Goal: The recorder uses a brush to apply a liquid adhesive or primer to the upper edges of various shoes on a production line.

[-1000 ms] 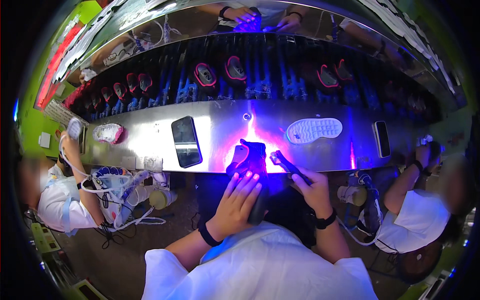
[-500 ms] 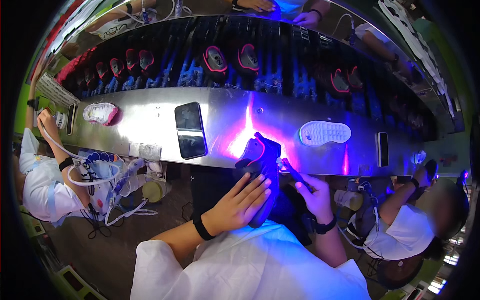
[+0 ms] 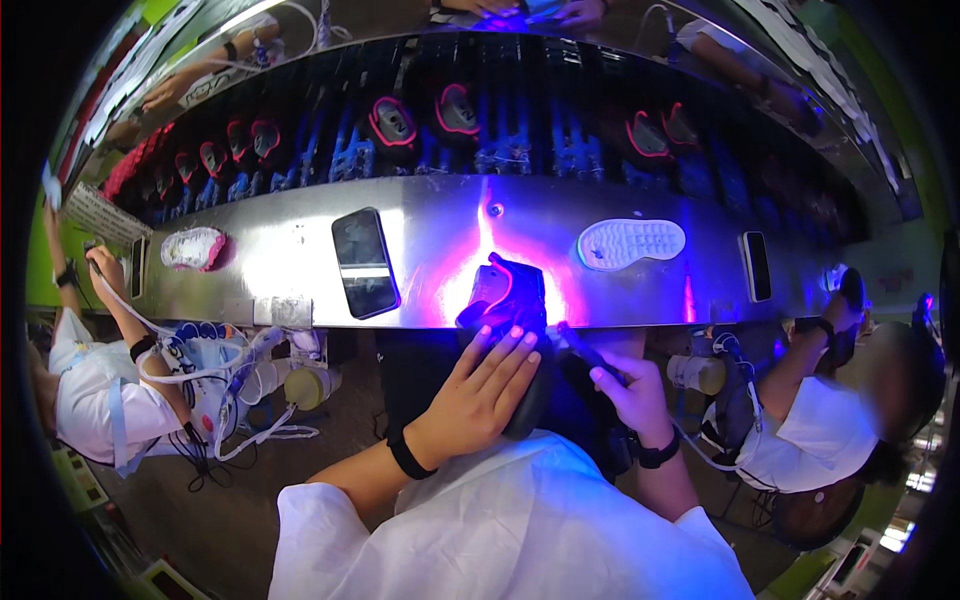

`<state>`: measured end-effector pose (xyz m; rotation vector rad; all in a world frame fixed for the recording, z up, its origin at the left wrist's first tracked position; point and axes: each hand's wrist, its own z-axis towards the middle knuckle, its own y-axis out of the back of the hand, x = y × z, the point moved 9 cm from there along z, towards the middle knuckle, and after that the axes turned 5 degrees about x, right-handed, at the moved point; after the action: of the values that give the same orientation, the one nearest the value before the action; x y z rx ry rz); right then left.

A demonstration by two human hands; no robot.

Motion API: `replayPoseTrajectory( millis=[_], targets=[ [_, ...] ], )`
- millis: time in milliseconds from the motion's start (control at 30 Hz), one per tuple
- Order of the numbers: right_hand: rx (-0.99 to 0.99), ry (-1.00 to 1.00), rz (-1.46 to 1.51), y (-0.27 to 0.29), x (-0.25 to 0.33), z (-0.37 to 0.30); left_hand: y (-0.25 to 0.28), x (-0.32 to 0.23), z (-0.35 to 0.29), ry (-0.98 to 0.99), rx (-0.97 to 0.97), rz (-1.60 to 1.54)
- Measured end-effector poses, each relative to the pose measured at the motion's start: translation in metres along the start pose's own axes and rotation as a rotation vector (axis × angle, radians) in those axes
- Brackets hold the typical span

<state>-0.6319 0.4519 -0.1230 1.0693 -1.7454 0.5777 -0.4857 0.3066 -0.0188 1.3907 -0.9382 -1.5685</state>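
So the dark shoe [image 3: 522, 300] is under the left hand [image 3: 478, 390], poking out past its flat, slightly spread fingers by the metal bench [image 3: 270, 250]'s near edge; right hand [image 3: 638, 392]'s just right of it, pinching a dark-handled tool [image 3: 587, 350]

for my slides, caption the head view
Left hand on a dark shoe, right hand holding a slim dark tool, at a violet-lit metal bench

A dark shoe upper [image 3: 518, 292] with pinkish-red trim curving round its opening, bathed in violet light, has its trimmed end at the counter's [image 3: 280, 225] near edge and its rounded end toward the wearer, while a slim dark hand tool [image 3: 583, 350] slants just to its right.
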Motion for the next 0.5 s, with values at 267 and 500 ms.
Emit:
replayPoseTrajectory(
  millis=[267,500],
  targets=[
    [0.044,0.067,0.074,0.015,0.008,-0.034,0.001,-0.021,0.03,0.105,0.006,0.073],
    [0.039,0.111,0.167,0.024,0.003,-0.054,0.01,-0.037,0.06,0.163,-0.059,0.072]
  ],
)
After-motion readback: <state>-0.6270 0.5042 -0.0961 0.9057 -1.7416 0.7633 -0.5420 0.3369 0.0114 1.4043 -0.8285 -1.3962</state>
